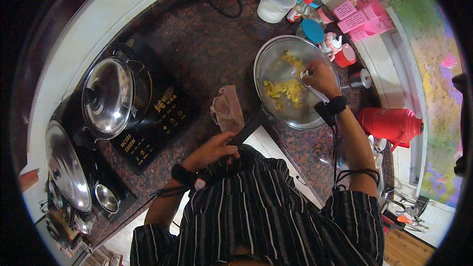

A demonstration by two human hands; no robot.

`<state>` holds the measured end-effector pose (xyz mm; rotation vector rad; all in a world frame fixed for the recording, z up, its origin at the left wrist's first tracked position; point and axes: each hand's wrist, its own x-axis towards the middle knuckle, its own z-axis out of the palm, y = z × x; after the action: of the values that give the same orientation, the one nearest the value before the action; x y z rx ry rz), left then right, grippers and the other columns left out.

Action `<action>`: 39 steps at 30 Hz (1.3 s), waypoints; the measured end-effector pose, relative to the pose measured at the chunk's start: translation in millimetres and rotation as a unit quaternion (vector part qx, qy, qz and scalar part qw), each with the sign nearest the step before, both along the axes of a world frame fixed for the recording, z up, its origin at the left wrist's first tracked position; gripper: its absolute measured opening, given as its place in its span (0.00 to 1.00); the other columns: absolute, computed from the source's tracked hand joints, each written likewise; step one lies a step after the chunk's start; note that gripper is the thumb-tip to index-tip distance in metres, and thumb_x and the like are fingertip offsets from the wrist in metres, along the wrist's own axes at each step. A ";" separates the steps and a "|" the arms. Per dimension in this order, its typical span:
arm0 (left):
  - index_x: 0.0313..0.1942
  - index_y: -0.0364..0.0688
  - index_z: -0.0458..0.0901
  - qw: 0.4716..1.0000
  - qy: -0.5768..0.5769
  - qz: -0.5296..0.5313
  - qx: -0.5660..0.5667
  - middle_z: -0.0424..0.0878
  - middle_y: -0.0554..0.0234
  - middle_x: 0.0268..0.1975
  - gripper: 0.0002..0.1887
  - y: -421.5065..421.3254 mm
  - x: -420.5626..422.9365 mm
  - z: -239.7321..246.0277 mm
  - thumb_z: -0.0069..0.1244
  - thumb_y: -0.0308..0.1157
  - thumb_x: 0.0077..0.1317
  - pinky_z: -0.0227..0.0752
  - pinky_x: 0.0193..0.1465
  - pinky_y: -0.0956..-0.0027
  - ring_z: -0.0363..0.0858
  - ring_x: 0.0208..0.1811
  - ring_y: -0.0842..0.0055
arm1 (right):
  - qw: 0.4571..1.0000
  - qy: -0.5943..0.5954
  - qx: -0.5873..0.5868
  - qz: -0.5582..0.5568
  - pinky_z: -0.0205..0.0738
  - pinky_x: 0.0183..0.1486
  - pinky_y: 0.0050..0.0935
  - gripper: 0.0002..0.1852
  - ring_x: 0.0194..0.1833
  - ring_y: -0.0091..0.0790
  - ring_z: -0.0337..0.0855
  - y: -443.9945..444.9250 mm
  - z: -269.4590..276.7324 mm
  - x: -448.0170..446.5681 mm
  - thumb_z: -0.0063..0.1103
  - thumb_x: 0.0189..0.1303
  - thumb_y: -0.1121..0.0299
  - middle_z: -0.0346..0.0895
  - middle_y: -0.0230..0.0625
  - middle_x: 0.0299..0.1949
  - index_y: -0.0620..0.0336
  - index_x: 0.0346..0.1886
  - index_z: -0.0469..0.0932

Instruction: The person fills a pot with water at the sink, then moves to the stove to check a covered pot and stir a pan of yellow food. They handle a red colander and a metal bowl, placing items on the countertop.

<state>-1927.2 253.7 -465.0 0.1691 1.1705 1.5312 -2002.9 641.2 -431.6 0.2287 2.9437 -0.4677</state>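
A wide metal pan (281, 120) stands on the counter in front of me, with yellow food that looks like scrambled egg (284, 92) inside. What appears to be a clear glass lid with a steel rim (260, 50) covers it. My right hand (321, 79) is over the pan's right half, fingers closed around the lid's knob (305, 73). The pan's black handle (251, 127) points towards my body. At its near end is my left hand (216, 151), thumb and fingers around the handle. A pinkish cloth (229, 107) lies just left of the handle.
On the left, a lidded steel pot (109, 98) sits on a black induction cooktop (159, 133). Nearer me are a large metal lid (68, 166) and a ladle (107, 198). Jars and a white tub (275, 5) line the back right. A red thermos (388, 127) lies near my right forearm.
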 end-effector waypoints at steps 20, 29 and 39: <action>0.42 0.38 0.69 0.998 -0.021 0.057 0.001 0.67 0.72 0.23 0.10 -11.3 8.9 7.2 0.44 0.33 0.63 0.58 0.17 0.83 0.65 0.16 0.88 | 0.998 0.033 -0.043 0.025 0.70 0.39 0.42 0.18 0.37 0.49 0.78 -27.9 -4.6 -8.4 0.68 0.39 0.63 0.75 0.48 0.33 0.60 0.34 0.75; 0.46 0.37 0.68 0.984 0.116 0.128 -0.040 0.68 0.72 0.24 0.13 -38.4 5.6 10.8 0.43 0.31 0.62 0.58 0.18 0.82 0.64 0.17 0.88 | 0.977 0.153 -0.087 0.121 0.70 0.42 0.43 0.19 0.40 0.51 0.76 -85.4 -20.3 -68.5 0.66 0.45 0.64 0.75 0.47 0.38 0.58 0.42 0.75; 0.45 0.35 0.69 0.982 0.008 0.187 -0.006 0.72 0.67 0.28 0.14 -48.5 -15.2 3.3 0.43 0.36 0.65 0.58 0.21 0.82 0.65 0.20 0.85 | 0.971 0.048 -0.126 0.199 0.72 0.32 0.30 0.12 0.28 0.33 0.77 -131.5 35.2 49.4 0.61 0.50 0.69 0.77 0.39 0.31 0.60 0.39 0.78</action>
<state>-1942.3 205.2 -461.7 -0.0523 1.2734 1.8523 -1953.5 509.8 -396.5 -0.4166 2.8701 -0.7964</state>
